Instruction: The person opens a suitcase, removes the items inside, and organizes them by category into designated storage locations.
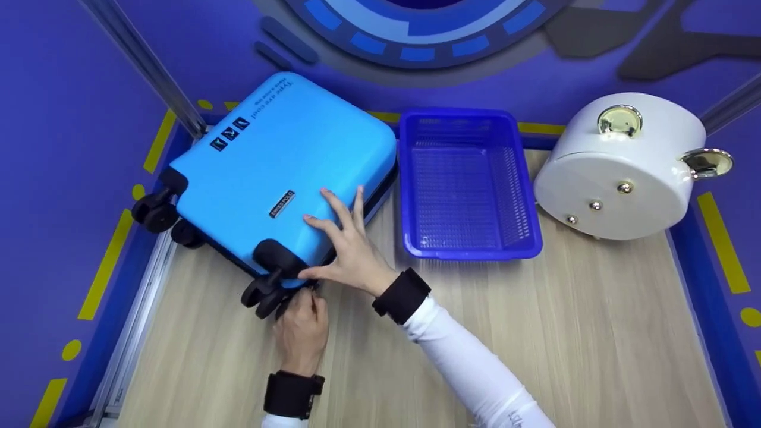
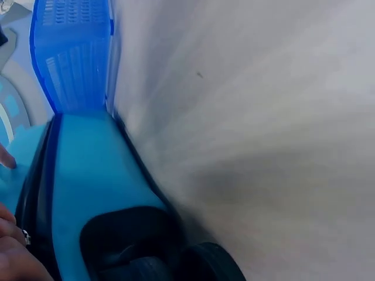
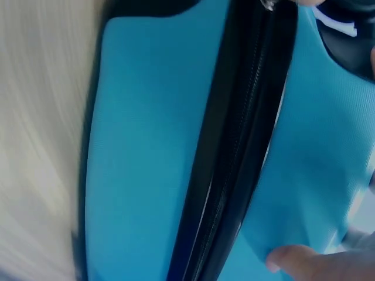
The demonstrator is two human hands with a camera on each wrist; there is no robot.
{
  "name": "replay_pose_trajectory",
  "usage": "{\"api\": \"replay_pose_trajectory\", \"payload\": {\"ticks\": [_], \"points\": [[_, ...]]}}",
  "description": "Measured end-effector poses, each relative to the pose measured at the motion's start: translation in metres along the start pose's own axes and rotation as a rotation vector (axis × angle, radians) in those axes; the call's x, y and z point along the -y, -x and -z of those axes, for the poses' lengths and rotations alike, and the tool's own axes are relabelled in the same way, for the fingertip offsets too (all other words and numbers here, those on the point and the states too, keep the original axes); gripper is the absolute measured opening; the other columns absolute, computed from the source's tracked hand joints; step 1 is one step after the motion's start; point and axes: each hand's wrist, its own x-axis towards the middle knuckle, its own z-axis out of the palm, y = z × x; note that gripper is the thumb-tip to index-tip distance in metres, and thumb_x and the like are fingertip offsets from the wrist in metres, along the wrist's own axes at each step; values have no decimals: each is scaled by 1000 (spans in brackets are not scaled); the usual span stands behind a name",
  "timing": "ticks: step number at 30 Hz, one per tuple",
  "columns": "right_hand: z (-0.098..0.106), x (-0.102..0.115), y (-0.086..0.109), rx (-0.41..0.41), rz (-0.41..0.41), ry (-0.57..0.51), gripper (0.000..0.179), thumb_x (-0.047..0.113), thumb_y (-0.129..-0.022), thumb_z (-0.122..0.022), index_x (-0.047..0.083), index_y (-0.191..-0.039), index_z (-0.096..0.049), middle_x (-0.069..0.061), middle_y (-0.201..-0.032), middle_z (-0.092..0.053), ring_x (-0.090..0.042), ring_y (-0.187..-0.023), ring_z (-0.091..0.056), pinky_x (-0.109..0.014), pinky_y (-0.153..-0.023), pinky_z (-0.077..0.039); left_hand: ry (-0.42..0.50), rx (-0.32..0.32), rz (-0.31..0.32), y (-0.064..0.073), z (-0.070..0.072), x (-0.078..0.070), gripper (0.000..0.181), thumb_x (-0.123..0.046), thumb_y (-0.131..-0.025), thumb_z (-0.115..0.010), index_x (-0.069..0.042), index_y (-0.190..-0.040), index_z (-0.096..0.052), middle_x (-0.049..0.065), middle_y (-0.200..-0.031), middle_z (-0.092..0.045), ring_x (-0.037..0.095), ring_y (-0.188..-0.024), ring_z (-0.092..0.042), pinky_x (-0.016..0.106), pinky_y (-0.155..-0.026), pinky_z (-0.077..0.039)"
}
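Note:
A bright blue hard-shell suitcase (image 1: 309, 148) lies flat at the back left, its wheels (image 1: 264, 294) toward the front left. At its front corner, my left hand (image 1: 302, 327) has its fingers curled on a small metal zipper pull (image 2: 26, 237). The black zipper (image 3: 240, 140) runs along the suitcase's side in the right wrist view, closed along the stretch that shows. My right hand (image 1: 354, 252) rests on the lid's near edge with fingers spread, its thumb close to the black corner guard (image 1: 278, 257).
A blue plastic basket (image 1: 472, 254) stands right of the suitcase, close against it. Farther right is a white round-fronted case (image 1: 612, 199) with gold-coloured knobs and fittings. Blue panels (image 1: 53, 148) wall in the wood-look surface (image 1: 565, 333).

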Motion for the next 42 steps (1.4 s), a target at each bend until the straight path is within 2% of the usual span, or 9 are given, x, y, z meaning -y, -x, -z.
{"api": "replay_pose_trajectory", "payload": {"ticks": [3, 9, 13, 18, 22, 25, 31, 36, 42], "points": [[4, -8, -4, -9, 11, -22, 97, 60, -64, -92, 13, -141, -56, -23, -166, -24, -71, -144, 10, -73, -116, -13, -12, -3, -7, -3, -6, -9, 20, -12, -93, -59, -5, -76, -52, 2, -59, -41, 17, -43, -34, 32, -40, -28], [16, -20, -8, 42, 3, -17, 100, 63, -63, -92, 14, -142, -55, -20, -169, -19, -67, -147, 13, -72, -117, -12, -34, 24, 16, -9, -14, -27, 20, -12, -95, -61, -5, -77, -55, 2, -59, -42, 18, -42, -38, 36, -39, -32], [19, -11, -6, 84, -49, -29, 107, 63, -66, -91, 9, -147, -47, -22, -171, -9, -65, -146, 17, -74, -115, -17, -45, 14, 24, -12, -19, -35, 21, -12, -95, -62, -4, -76, -57, 7, -58, -47, 27, -43, -45, 44, -40, -36], [13, 0, -1, 62, -72, -11, 115, 61, -69, -90, 5, -152, -33, -27, -170, -5, -67, -145, 16, -74, -111, -28, -25, -21, 11, -14, -25, -38, 24, -14, -94, -64, -4, -73, -58, 10, -58, -51, 35, -44, -50, 49, -40, -38], [10, -1, 0, 66, -81, 26, 109, 61, -74, -86, 13, -157, -34, -25, -170, -5, -68, -145, 15, -72, -107, -35, -10, 30, 10, -14, -21, -35, 22, -14, -95, -64, -6, -75, -60, 7, -60, -51, 32, -47, -49, 47, -42, -38], [10, -3, 0, 82, -68, 49, 101, 62, -79, -82, 19, -159, -39, -24, -171, -4, -69, -145, 15, -73, -104, -37, -8, 64, 7, -13, -16, -30, 18, -14, -95, -63, -6, -79, -61, 7, -62, -51, 28, -48, -47, 43, -42, -37], [10, -7, 1, 47, -30, 38, 93, 61, -78, -83, 23, -156, -49, -26, -169, -9, -71, -144, 12, -77, -105, -31, -15, 72, -25, -5, -6, -17, 13, -11, -94, -63, -5, -83, -59, 4, -64, -47, 17, -46, -37, 34, -40, -30], [10, -10, 1, 30, -24, 16, 93, 60, -77, -85, 22, -154, -49, -25, -169, -11, -69, -145, 13, -78, -107, -26, 6, 80, 6, 0, 1, -6, 12, -11, -93, -63, -9, -84, -55, -4, -62, -36, 10, -45, -28, 28, -41, -22], [8, -10, 1, 47, -38, 13, 92, 60, -78, -83, 24, -155, -48, -23, -171, -8, -67, -146, 14, -77, -108, -27, 73, 96, 8, 1, 6, 7, 19, -10, -95, -65, -12, -80, -53, -9, -58, -33, 4, -46, -25, 25, -43, -21]]}}
